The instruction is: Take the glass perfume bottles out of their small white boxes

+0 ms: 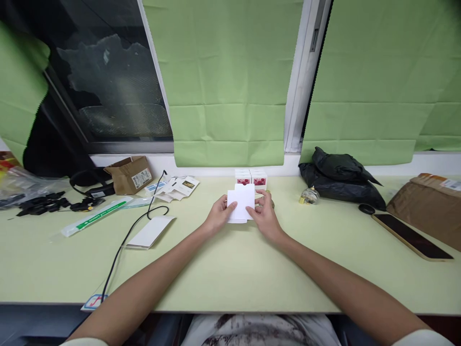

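Both of my hands hold a flattened white cardboard box above the middle of the table. My left hand grips its left edge, thumb on the near face. On the right edge, my right hand presses its thumb against the same face, with the fingers behind and beside it. Flaps stick out at the top and bottom of the box. Just beyond it stand small white boxes with red pictures, partly hidden by it. Something small and yellowish shows behind my right hand, too covered to make out.
Left on the table lie another white flat box, a black cable, a green-and-white packet, printed cartons and an opened brown box. Rightward are a glass bottle, black bags, a phone and a brown parcel.
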A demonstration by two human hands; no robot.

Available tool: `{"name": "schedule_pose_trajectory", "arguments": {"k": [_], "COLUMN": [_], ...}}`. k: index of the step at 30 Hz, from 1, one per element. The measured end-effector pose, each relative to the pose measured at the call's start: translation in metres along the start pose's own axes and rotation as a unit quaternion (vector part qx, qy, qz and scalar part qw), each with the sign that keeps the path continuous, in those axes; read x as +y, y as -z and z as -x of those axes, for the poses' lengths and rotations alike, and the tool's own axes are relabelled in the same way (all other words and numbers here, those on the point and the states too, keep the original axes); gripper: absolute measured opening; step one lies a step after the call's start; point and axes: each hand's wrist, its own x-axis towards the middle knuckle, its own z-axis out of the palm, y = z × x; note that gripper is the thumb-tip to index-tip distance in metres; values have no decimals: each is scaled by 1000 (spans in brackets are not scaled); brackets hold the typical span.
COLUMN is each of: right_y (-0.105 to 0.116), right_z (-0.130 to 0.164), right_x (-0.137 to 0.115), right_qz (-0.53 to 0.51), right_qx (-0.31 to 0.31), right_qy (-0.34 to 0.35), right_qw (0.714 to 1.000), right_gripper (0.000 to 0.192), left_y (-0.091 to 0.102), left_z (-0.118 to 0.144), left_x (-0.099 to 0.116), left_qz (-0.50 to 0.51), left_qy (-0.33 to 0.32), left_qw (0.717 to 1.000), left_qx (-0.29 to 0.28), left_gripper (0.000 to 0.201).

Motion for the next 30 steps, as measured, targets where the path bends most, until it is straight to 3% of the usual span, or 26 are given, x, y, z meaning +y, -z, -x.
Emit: {"name": "schedule_pose_trajectory", "arguments": {"k": [3, 6, 10, 15, 19, 22, 27, 30], "right_y": [3, 7, 7, 5, 7, 6, 5, 7], "right_z": [-3, -6, -6, -4, -4, -3, -2, -1], "right_x": [3, 4, -1, -3, -2, -3, -6, -5], "right_qz": [-27, -28, -54, -61, -65, -67, -62, -57], "right_qx": [-7, -5, -12, -20, -28, -43, -44, -83], "right_qy": [-19, -29, -52, -71, -65, -75, -115, -150], "right_qw": [999, 999, 997, 995, 995, 994, 990, 984], "right_gripper": [66, 61, 64, 63, 55, 49, 47, 46], "left_y": [-3, -5, -7, -7, -4, -1, 5, 17], "left_z": [6, 13, 19, 15, 5, 0, 1, 4], "left_x": [1, 3, 8, 5, -5, -6, 9, 28], "left_qz": [-77, -150, -172, -125, -49, -47, -109, -180], "left_qy": [-27, -41, -62, -57, -23, -15, 5, 30], "left_qw": [997, 988, 983, 990, 998, 999, 994, 982], "left_qx": [-7, -4, 4, -6, -24, -11, -29, -40], "left_gripper": [57, 67, 79, 86, 69, 66, 66, 63]}}
